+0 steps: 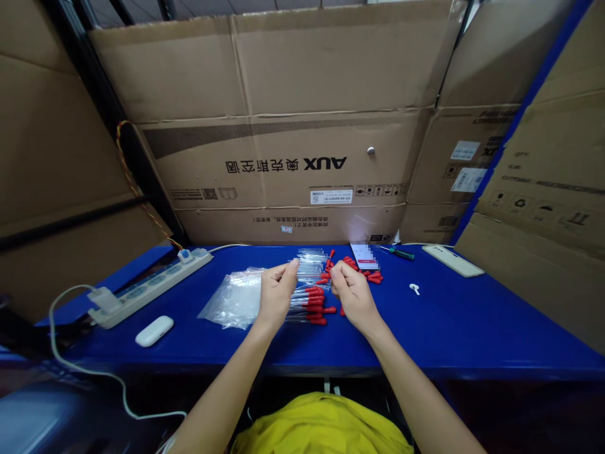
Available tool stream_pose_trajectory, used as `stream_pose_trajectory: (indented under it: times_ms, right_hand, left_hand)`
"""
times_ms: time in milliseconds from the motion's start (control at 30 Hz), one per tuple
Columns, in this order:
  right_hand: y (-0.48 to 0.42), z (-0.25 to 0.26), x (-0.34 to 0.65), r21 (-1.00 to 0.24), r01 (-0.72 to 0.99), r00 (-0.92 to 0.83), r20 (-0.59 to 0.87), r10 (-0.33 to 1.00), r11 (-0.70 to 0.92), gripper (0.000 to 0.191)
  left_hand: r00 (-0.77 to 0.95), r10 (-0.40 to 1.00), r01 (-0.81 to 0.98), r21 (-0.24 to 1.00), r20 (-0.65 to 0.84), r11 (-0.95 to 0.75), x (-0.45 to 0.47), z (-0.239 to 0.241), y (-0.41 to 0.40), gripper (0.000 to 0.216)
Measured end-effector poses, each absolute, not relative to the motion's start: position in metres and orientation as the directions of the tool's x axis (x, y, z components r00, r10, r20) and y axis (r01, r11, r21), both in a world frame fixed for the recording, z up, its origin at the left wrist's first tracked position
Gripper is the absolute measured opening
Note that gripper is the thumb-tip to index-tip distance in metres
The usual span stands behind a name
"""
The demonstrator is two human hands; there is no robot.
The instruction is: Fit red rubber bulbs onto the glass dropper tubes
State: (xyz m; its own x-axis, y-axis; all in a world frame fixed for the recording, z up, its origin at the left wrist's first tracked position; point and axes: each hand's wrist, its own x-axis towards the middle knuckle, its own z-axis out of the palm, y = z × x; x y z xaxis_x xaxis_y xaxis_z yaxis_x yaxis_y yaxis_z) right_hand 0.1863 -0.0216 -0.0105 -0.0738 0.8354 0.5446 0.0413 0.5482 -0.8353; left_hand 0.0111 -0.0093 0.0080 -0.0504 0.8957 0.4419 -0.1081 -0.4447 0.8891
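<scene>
Both my hands are raised over the blue table, a short gap apart. My left hand [276, 290] is closed with the thumb on top; what it pinches, if anything, I cannot make out. Facing it, my right hand [353, 291] is also closed, its fingertips hiding whatever they hold. Clear thin glass tubes [311, 260] lie in a pile behind and between the hands. Nearer me is a row of droppers [316, 301], clear tubes with red rubber bulbs, partly behind my left hand. Loose red bulbs [375, 277] are scattered behind my right hand.
A clear plastic bag [231, 299] lies left of the hands. Farther left are a white case [154, 331] and a power strip [155, 284]. Toward the back right lie a phone [363, 255], a screwdriver [401, 253], a white earbud [414, 289] and a pale phone-like slab [451, 260]. Cardboard walls [293, 82] surround the table [472, 328].
</scene>
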Motion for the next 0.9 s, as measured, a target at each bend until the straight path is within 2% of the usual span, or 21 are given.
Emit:
stream_pose_trajectory:
  times_ms: [200,667,900]
  right_hand:
    - [-0.026,-0.012,0.182,-0.805,0.043,-0.014,0.592,0.806,0.592,0.047]
    - [-0.027,-0.012,0.184,-0.770,0.135,-0.067,0.621,0.781,0.624,0.044]
    - [-0.027,-0.012,0.183,-0.789,0.096,-0.095,0.600,0.794,0.607,0.045]
  left_hand:
    - [-0.088,0.905,-0.296,0.856,0.417,-0.424,0.029,0.005,-0.017,0.074]
    - [-0.035,0.915,-0.338,0.856,0.403,-0.390,0.029,0.006,-0.017,0.079]
    - [-0.028,0.924,-0.342,0.865,0.382,-0.368,0.029,0.006,-0.017,0.078]
